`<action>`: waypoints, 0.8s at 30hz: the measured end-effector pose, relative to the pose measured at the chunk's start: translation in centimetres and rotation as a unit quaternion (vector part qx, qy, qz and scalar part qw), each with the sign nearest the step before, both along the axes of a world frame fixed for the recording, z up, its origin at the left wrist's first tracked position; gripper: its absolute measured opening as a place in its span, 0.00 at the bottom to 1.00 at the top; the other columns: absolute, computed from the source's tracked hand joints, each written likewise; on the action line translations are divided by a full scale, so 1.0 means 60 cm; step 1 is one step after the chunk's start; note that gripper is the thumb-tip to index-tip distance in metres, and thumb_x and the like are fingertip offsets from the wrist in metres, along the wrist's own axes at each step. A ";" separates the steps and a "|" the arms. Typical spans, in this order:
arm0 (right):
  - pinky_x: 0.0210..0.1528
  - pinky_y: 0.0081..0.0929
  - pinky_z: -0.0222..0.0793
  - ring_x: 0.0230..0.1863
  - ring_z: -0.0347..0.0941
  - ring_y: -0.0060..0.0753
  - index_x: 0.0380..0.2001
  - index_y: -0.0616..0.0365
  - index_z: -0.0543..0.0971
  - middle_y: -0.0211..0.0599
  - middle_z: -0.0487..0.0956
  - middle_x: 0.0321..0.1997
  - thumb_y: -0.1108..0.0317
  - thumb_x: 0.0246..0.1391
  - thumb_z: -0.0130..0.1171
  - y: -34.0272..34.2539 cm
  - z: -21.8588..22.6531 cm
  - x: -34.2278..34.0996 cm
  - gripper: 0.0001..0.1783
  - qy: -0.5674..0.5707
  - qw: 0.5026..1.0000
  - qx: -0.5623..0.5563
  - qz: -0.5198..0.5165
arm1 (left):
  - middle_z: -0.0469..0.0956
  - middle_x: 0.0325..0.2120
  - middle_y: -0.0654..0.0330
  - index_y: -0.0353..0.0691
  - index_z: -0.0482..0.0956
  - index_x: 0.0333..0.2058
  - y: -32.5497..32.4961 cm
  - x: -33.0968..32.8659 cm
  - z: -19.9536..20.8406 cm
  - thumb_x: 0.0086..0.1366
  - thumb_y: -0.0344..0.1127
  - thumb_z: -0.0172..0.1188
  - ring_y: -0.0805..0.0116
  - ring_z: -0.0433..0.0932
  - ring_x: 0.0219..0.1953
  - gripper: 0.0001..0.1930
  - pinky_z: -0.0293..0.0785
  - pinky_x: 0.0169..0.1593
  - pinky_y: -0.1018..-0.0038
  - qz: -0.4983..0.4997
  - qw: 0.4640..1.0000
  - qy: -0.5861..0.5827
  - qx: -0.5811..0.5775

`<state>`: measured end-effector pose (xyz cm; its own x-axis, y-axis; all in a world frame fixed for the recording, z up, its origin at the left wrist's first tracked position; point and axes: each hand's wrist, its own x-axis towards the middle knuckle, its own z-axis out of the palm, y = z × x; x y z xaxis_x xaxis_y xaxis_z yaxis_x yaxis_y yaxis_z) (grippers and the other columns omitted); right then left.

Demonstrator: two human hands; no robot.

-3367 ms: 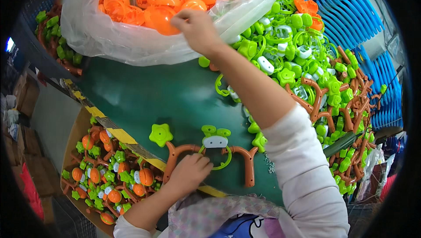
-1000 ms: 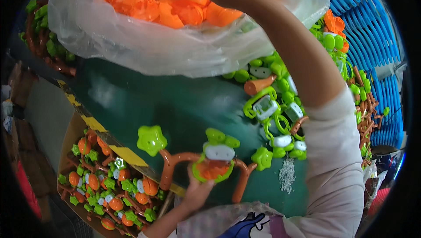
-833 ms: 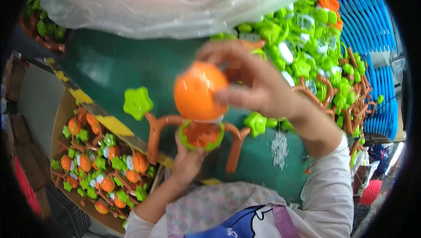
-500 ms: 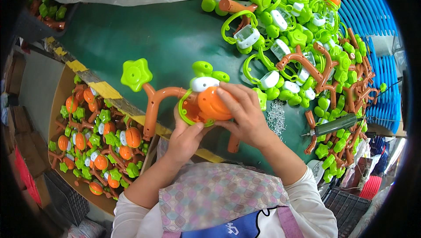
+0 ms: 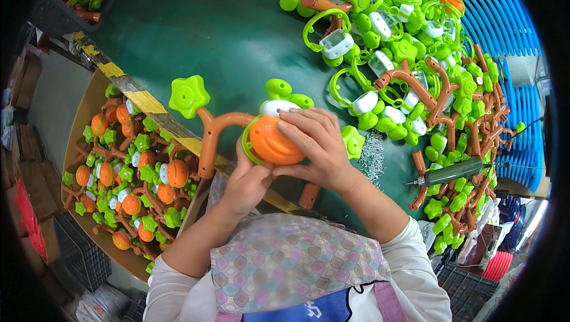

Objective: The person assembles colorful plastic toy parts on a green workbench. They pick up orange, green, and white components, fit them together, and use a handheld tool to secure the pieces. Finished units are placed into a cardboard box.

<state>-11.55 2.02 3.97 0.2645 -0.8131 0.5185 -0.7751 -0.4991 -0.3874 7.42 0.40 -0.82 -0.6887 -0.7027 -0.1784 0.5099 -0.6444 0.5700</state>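
Between my hands is a plastic toy assembly with a ribbed orange pumpkin-like shell [image 5: 272,142], a green ring [image 5: 248,145] round its left edge, and a white block with green knobs [image 5: 278,107] above. A brown branch piece [image 5: 209,138] tipped with a green star [image 5: 189,96] sticks out to its left; another brown end shows below my right hand. My left hand [image 5: 246,182] grips the assembly from the lower left, fingers partly hidden behind it. My right hand [image 5: 317,150] lies over the orange shell's right side, fingers curved onto it and thumb underneath.
Green and white parts [image 5: 380,43] and brown branches [image 5: 415,84] are heaped on the right of the green table [image 5: 178,37]. Small screws [image 5: 372,156] and a green electric screwdriver [image 5: 451,171] lie near my right hand. A cardboard box [image 5: 89,102] of finished-looking assemblies stands at the left.
The orange shell has moved left onto the green ring, covering the opening that showed inside it. My right hand has shifted left with it.
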 end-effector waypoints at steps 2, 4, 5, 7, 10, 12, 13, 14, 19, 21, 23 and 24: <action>0.60 0.46 0.64 0.57 0.73 0.44 0.58 0.53 0.75 0.39 0.76 0.58 0.49 0.39 0.73 -0.001 0.000 0.002 0.41 -0.009 1.000 -0.013 0.001 | 0.53 0.67 0.55 0.52 0.37 0.71 -0.001 0.001 0.002 0.70 0.23 0.40 0.59 0.59 0.69 0.36 0.64 0.67 0.60 0.000 1.000 0.004 -0.007; 0.61 0.47 0.64 0.57 0.73 0.45 0.58 0.53 0.76 0.39 0.76 0.58 0.48 0.39 0.73 0.002 -0.009 0.000 0.41 -0.033 0.999 -0.034 0.004 | 0.54 0.67 0.54 0.53 0.38 0.72 0.000 -0.004 0.009 0.66 0.22 0.40 0.57 0.60 0.68 0.39 0.65 0.66 0.58 -0.001 1.000 -0.025 0.005; 0.61 0.47 0.64 0.57 0.73 0.45 0.57 0.53 0.76 0.39 0.76 0.59 0.47 0.40 0.73 0.003 -0.013 -0.001 0.41 -0.046 0.998 -0.044 0.006 | 0.55 0.67 0.54 0.53 0.38 0.72 0.000 -0.006 0.012 0.64 0.22 0.40 0.56 0.61 0.68 0.41 0.66 0.66 0.57 -0.001 0.999 -0.040 0.011; 0.61 0.48 0.64 0.58 0.72 0.46 0.57 0.53 0.76 0.39 0.76 0.59 0.46 0.40 0.72 0.003 -0.008 -0.001 0.41 -0.006 1.000 -0.027 -0.001 | 0.55 0.67 0.53 0.52 0.38 0.72 0.000 -0.001 0.015 0.63 0.21 0.41 0.56 0.60 0.68 0.41 0.65 0.67 0.57 -0.020 0.999 -0.032 0.021; 0.62 0.49 0.63 0.61 0.70 0.47 0.57 0.53 0.76 0.37 0.76 0.60 0.45 0.40 0.72 0.000 0.008 -0.001 0.41 0.039 0.999 0.008 -0.005 | 0.55 0.67 0.53 0.51 0.38 0.72 0.002 0.001 0.003 0.62 0.22 0.42 0.55 0.60 0.69 0.41 0.65 0.67 0.57 -0.014 1.000 -0.018 0.016; 0.63 0.50 0.62 0.63 0.68 0.47 0.57 0.53 0.76 0.36 0.76 0.60 0.45 0.40 0.72 0.000 0.009 -0.002 0.41 0.052 0.998 0.027 -0.003 | 0.55 0.66 0.53 0.49 0.38 0.72 0.003 0.002 -0.002 0.63 0.23 0.42 0.56 0.61 0.68 0.41 0.65 0.67 0.59 -0.003 1.000 -0.018 -0.006; 0.63 0.51 0.62 0.63 0.68 0.48 0.57 0.53 0.76 0.36 0.75 0.61 0.44 0.40 0.71 0.002 0.005 -0.005 0.41 0.053 0.998 0.033 -0.002 | 0.55 0.66 0.53 0.49 0.37 0.71 0.003 0.002 -0.002 0.63 0.23 0.42 0.58 0.62 0.68 0.40 0.66 0.66 0.61 -0.003 1.000 -0.022 -0.020; 0.64 0.51 0.61 0.64 0.67 0.48 0.57 0.52 0.76 0.35 0.75 0.62 0.44 0.40 0.71 0.005 0.003 -0.006 0.41 0.055 0.998 0.039 -0.002 | 0.55 0.66 0.52 0.48 0.37 0.71 0.003 0.001 -0.002 0.64 0.24 0.42 0.59 0.63 0.67 0.39 0.67 0.65 0.63 -0.003 0.999 -0.026 -0.035; 0.65 0.51 0.60 0.65 0.65 0.47 0.59 0.46 0.75 0.30 0.70 0.66 0.50 0.35 0.74 0.007 0.042 -0.014 0.43 0.070 0.992 0.100 0.025 | 0.59 0.64 0.52 0.44 0.41 0.70 -0.010 0.016 -0.005 0.60 0.25 0.44 0.58 0.66 0.65 0.40 0.67 0.65 0.63 -0.034 0.997 -0.058 -0.042; 0.64 0.48 0.60 0.64 0.65 0.46 0.59 0.44 0.74 0.27 0.69 0.67 0.55 0.29 0.76 0.006 0.055 -0.033 0.46 0.060 0.983 0.163 0.059 | 0.60 0.64 0.52 0.42 0.44 0.70 -0.014 0.020 0.004 0.57 0.26 0.45 0.57 0.67 0.65 0.40 0.69 0.64 0.61 -0.056 0.995 -0.073 -0.046; 0.61 0.46 0.61 0.61 0.66 0.45 0.58 0.44 0.74 0.26 0.69 0.66 0.55 0.28 0.77 0.013 0.070 -0.033 0.46 0.082 0.984 0.158 0.021 | 0.60 0.64 0.52 0.43 0.44 0.70 -0.026 0.017 0.025 0.59 0.28 0.46 0.57 0.67 0.65 0.39 0.70 0.64 0.60 -0.078 0.994 -0.056 -0.052; 0.60 0.45 0.62 0.60 0.66 0.45 0.58 0.44 0.74 0.26 0.70 0.66 0.55 0.28 0.77 0.016 0.079 -0.030 0.46 0.093 0.983 0.156 0.000 | 0.60 0.64 0.52 0.43 0.44 0.70 -0.032 0.011 0.038 0.60 0.29 0.46 0.57 0.67 0.65 0.38 0.71 0.64 0.60 -0.091 0.993 -0.046 -0.056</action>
